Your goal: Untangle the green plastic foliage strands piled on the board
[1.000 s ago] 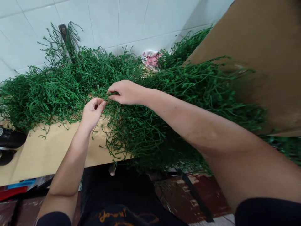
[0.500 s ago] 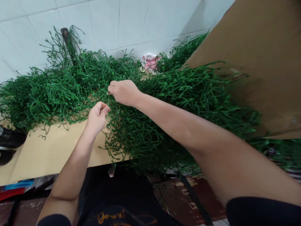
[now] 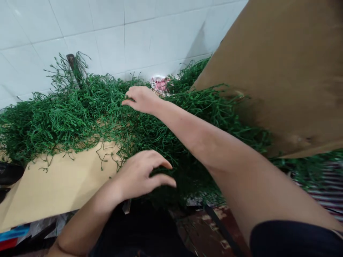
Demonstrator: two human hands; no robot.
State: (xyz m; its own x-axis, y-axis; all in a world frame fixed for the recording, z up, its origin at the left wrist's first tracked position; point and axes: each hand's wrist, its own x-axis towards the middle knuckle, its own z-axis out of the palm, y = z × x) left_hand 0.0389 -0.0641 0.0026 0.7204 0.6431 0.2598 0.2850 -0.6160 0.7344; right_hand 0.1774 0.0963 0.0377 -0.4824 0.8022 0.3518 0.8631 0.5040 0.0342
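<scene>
A broad tangled heap of thin green plastic stems (image 3: 66,114) with small bud-like tips stretches across the work surface. My left hand (image 3: 146,175) is over the near edge of the heap, its thumb and fingers spread apart with nothing between them. Farther back, my right hand (image 3: 140,99) is above the middle of the heap, thumb apart from the curled fingers. No stem shows in its grasp. Whether its fingertips touch the stems below is hard to see.
Tan cardboard (image 3: 61,182) lies under the stems, and a large brown cardboard sheet (image 3: 281,78) leans at the right. A dark upright bar (image 3: 73,69) and a pink-and-white bundle (image 3: 160,85) stand by the tiled wall (image 3: 107,43). Black objects (image 3: 9,175) sit at far left.
My left hand has moved right and nearer to me, and its closed fingers have opened. My right hand's pinch has loosened, with the thumb now apart. The view has tilted slightly upward.
</scene>
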